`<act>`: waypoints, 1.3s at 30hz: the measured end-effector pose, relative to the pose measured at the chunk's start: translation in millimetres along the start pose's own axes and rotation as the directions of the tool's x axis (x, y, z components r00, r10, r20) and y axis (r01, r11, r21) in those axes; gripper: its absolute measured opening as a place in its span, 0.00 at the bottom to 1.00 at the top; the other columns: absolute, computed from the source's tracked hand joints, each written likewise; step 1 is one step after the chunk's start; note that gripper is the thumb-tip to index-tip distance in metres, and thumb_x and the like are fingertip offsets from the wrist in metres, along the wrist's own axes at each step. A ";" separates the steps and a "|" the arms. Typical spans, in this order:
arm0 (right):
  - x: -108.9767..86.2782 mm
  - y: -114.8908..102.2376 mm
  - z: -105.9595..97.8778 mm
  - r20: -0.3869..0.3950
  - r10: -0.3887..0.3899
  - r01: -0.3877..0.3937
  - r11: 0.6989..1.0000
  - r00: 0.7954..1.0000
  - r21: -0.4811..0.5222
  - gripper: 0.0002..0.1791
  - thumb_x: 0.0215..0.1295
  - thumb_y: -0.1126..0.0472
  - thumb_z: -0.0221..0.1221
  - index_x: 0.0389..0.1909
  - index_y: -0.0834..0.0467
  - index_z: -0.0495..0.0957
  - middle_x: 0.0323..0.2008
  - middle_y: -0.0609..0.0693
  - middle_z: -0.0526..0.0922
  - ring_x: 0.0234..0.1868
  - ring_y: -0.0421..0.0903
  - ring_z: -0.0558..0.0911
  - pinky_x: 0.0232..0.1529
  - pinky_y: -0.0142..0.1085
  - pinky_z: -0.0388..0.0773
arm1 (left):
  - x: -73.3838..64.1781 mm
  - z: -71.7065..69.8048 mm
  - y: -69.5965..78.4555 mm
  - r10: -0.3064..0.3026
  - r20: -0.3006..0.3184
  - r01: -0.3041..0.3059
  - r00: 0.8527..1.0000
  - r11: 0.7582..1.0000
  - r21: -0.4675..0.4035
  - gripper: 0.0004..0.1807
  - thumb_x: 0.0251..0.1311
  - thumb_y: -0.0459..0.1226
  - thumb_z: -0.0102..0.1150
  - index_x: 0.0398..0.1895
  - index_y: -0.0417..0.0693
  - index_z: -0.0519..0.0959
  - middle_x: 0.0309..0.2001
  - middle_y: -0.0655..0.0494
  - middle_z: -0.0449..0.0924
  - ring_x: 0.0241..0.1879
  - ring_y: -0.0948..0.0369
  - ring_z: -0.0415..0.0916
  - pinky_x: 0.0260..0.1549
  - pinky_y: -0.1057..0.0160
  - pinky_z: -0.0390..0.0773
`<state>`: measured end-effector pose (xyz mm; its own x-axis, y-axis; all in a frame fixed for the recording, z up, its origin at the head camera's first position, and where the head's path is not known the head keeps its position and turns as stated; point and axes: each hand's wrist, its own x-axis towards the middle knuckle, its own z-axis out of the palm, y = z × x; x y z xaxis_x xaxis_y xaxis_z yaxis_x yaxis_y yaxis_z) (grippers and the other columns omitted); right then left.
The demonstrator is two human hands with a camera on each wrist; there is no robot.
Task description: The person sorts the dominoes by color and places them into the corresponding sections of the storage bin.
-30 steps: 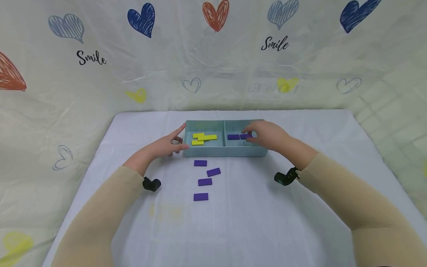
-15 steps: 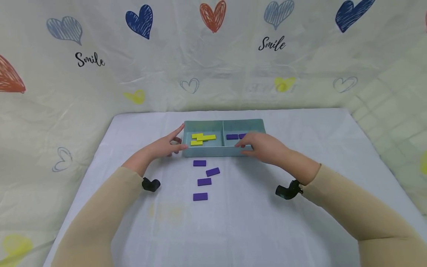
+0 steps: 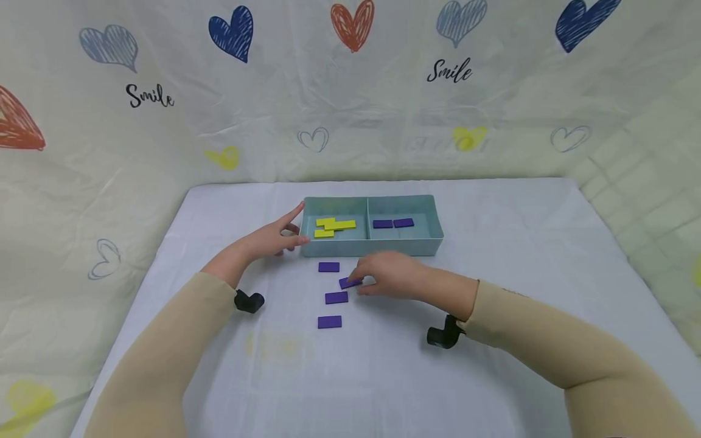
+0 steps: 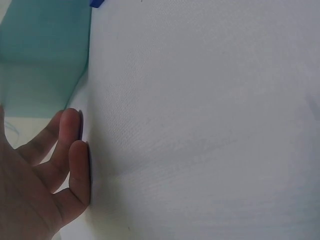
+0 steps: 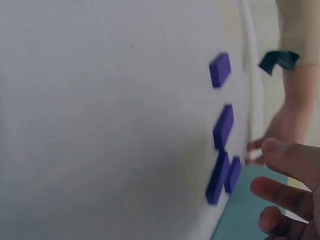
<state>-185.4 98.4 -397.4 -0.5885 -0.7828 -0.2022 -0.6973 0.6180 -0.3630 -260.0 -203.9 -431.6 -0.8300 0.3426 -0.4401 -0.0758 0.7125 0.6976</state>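
A teal two-compartment box [image 3: 378,248] stands at the back of the table. My left hand [image 3: 271,238] is at its left end, index finger stretched to the far corner and thumb at the near corner; its other fingers bend loosely below the box [image 4: 35,90] in the left wrist view. My right hand [image 3: 391,275] is low in front of the box, thumb and fingers parted around the end of a tilted purple block [image 3: 345,283]. In the right wrist view the right hand's fingers [image 5: 282,192] are spread, with nothing between them.
More flat purple blocks lie in front of the box, including a near one [image 3: 330,322] and a middle one [image 3: 336,298]. Several yellow blocks [image 3: 341,225] overlap in the left compartment. Two purple blocks, one of them the right-hand block [image 3: 403,223], lie in the right compartment.
My right hand has let go of a purple block in the right compartment, come out over the front wall, and moved left and nearer to the tilted block. The left hand has stayed put.
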 end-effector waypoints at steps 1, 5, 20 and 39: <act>2.9 -4.1 2.7 0.019 -0.014 0.014 1.000 1.000 0.004 0.16 0.64 0.54 0.67 0.52 0.49 0.85 0.46 0.43 0.85 0.49 0.42 0.82 0.51 0.37 0.78 | 0.3 0.3 0.3 0.003 0.000 -0.003 1.000 1.000 -0.002 0.51 0.61 0.61 0.60 0.73 0.92 0.31 0.69 0.48 0.62 0.53 0.50 0.75 0.56 0.47 0.73; 14.3 -19.0 12.5 0.096 -0.048 0.048 0.999 0.994 -0.004 0.17 0.64 0.51 0.66 0.54 0.46 0.85 0.47 0.41 0.85 0.49 0.38 0.81 0.52 0.34 0.77 | 1.1 1.3 0.4 0.003 -0.002 -0.003 1.000 1.000 -0.007 0.50 0.60 0.62 0.60 0.72 0.93 0.32 0.69 0.49 0.63 0.52 0.50 0.76 0.56 0.48 0.74; 34.7 -43.0 32.6 0.199 -0.136 0.155 0.984 0.971 -0.085 0.18 0.62 0.49 0.67 0.52 0.46 0.84 0.38 0.37 0.80 0.37 0.34 0.76 0.42 0.28 0.75 | 0.4 0.0 0.1 0.005 -0.007 -0.005 1.000 1.000 0.003 0.50 0.61 0.62 0.60 0.72 0.95 0.32 0.68 0.49 0.63 0.52 0.51 0.76 0.55 0.48 0.74; 32.7 -44.6 36.4 0.179 -0.171 0.199 0.969 0.969 -0.149 0.16 0.65 0.53 0.65 0.54 0.43 0.84 0.39 0.38 0.81 0.34 0.34 0.75 0.39 0.27 0.75 | 2.3 0.6 -4.0 0.005 -0.014 -0.005 1.000 1.000 0.009 0.50 0.60 0.62 0.60 0.72 0.94 0.32 0.68 0.48 0.63 0.51 0.51 0.75 0.53 0.50 0.74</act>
<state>-158.7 42.6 -421.0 -0.3775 -0.8772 -0.2967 -0.8535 0.4539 -0.2559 -261.3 -205.6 -435.8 -0.8381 0.3378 -0.4283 -0.0662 0.7163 0.6947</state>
